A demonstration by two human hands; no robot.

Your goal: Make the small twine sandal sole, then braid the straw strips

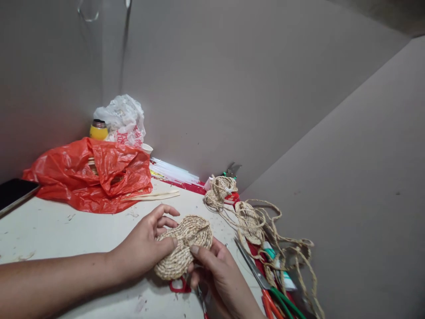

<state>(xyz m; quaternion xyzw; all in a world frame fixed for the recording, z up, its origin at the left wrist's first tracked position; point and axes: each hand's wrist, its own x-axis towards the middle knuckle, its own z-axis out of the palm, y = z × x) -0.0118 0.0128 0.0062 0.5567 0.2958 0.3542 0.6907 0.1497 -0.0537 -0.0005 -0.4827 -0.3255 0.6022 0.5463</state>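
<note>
Between my two hands is a woven straw piece point(186, 254), coiled from braided cord and narrowed at the waist like a small shoe sole or figure eight. My left hand point(149, 241) grips its left side, the thumb on top near the middle and the other fingers curled at the far edge. From the right, my right hand point(215, 270) pinches it, thumb on the upper face and fingers partly hidden beneath. Under the piece a red scissor handle point(180, 285) shows on the table.
Scissors with orange and green handles point(265, 283) lie at right beside tangled braided cord point(285, 252). A red plastic bag point(96, 177), a phone point(16, 195) and a yellow jar point(98, 130) sit at left. White sticks point(174, 170) lie along the grey wall point(212, 88).
</note>
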